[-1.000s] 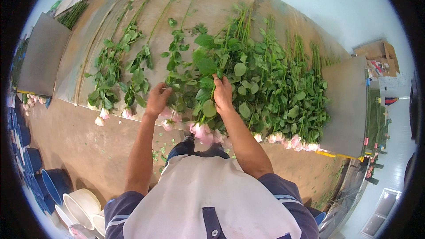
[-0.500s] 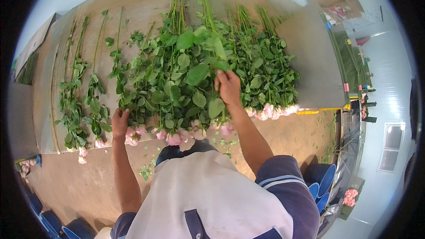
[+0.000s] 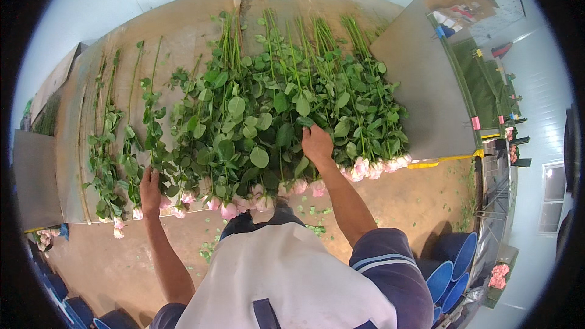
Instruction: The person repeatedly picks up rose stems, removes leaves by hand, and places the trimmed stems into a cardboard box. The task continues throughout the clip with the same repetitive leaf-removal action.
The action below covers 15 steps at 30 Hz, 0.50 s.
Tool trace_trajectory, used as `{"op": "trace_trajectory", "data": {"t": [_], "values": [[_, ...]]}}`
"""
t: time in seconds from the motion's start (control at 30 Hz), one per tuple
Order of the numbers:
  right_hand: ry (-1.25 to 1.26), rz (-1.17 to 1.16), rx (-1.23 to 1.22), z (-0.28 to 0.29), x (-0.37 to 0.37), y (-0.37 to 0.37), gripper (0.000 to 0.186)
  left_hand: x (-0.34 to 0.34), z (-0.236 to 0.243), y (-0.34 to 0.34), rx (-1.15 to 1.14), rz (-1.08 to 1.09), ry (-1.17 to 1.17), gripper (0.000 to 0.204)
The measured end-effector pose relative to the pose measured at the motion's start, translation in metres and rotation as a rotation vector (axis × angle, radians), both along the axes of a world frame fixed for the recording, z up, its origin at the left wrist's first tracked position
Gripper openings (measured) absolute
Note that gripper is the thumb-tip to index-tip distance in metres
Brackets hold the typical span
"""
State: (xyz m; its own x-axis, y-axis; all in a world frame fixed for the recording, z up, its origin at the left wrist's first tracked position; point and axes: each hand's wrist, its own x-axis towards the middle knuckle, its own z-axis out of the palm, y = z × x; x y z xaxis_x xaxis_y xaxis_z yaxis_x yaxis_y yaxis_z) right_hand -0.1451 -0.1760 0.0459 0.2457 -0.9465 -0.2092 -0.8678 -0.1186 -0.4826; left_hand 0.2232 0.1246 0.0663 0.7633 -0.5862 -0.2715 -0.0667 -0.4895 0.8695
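Many pink roses (image 3: 229, 209) with leafy green stems (image 3: 231, 116) lie on the table, their heads toward me along its near edge. My left hand (image 3: 150, 192) is at the left part of the row, fingers closed around the stem of a single rose (image 3: 164, 202), whose head shows beside the hand. The fingertips are partly hidden by leaves. My right hand (image 3: 318, 145) rests over the dense heap right of centre, fingers bent around a leafy rose stem. Leaves cover much of that grip. Farther left, a few roses (image 3: 118, 224) lie spaced apart.
The brown table (image 3: 183, 18) has an upright grey panel (image 3: 420, 85) on its right and another panel (image 3: 36, 176) on its left. Blue buckets (image 3: 457, 256) stand on the floor at right, with more buckets (image 3: 79, 311) at lower left. Leaves litter the floor.
My right hand has lowered a leafy rose onto the heap; its stem and leaves were blurred in motion before. My left hand has shifted left to a separate rose. The view has tilted slightly.
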Motion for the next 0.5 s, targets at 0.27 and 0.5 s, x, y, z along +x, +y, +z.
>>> {"op": "trace_trajectory", "data": {"t": [0.27, 0.5], "values": [[0.047, 0.083, -0.009, -0.013, -0.004, -0.012, 0.03, -0.008, 0.033, 0.0, -0.129, 0.062, 0.108, 0.045], [-0.045, 0.102, -0.066, 0.013, -0.011, -0.01, 0.03, -0.035, 0.067, -0.014, -0.411, 0.252, 0.344, 0.038]]}}
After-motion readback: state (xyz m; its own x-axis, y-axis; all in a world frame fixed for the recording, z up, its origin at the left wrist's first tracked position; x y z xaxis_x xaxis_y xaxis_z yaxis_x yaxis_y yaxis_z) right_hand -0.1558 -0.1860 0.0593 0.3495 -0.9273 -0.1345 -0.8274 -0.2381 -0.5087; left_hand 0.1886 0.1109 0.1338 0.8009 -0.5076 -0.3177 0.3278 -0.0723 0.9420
